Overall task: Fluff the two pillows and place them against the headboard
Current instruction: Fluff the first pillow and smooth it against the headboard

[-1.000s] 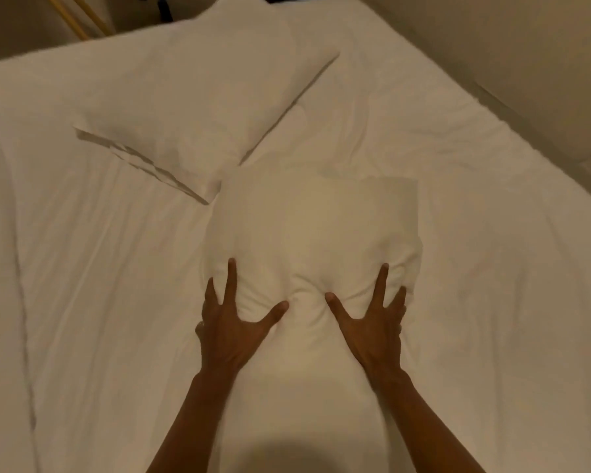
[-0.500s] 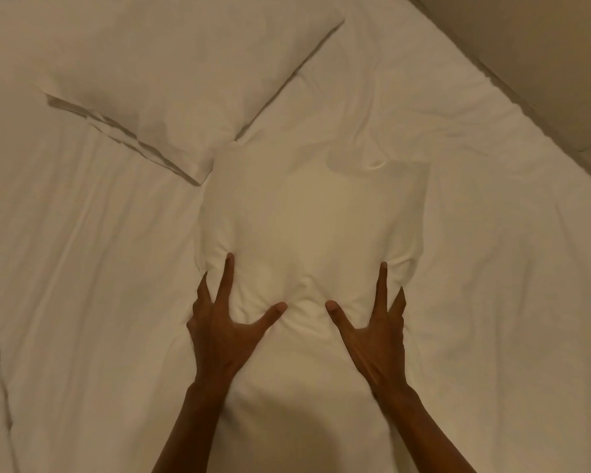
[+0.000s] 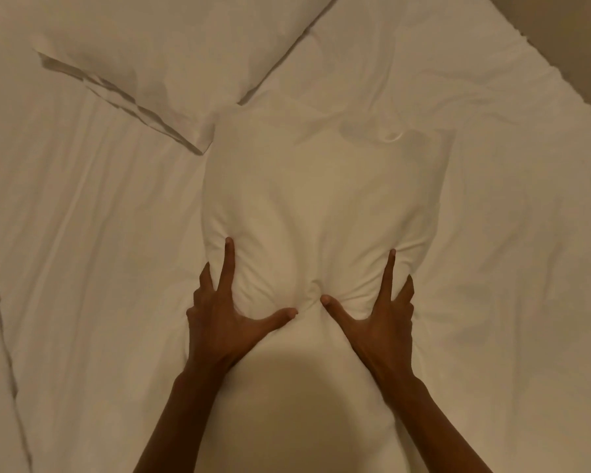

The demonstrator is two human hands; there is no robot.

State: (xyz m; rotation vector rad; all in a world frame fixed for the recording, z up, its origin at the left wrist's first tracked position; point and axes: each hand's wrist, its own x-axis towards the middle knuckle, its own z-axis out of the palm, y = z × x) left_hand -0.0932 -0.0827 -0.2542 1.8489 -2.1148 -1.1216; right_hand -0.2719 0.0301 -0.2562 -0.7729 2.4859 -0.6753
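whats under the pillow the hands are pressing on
The near pillow lies on the white sheet, which shows all around it. Both the left hand and right hand press on top; anything directly beneath is covered.

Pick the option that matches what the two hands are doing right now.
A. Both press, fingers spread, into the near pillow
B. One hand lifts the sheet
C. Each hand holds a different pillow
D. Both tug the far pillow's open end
A: the left hand and right hand dent the near pillow, thumbs almost meeting; the far pillow lies untouched.
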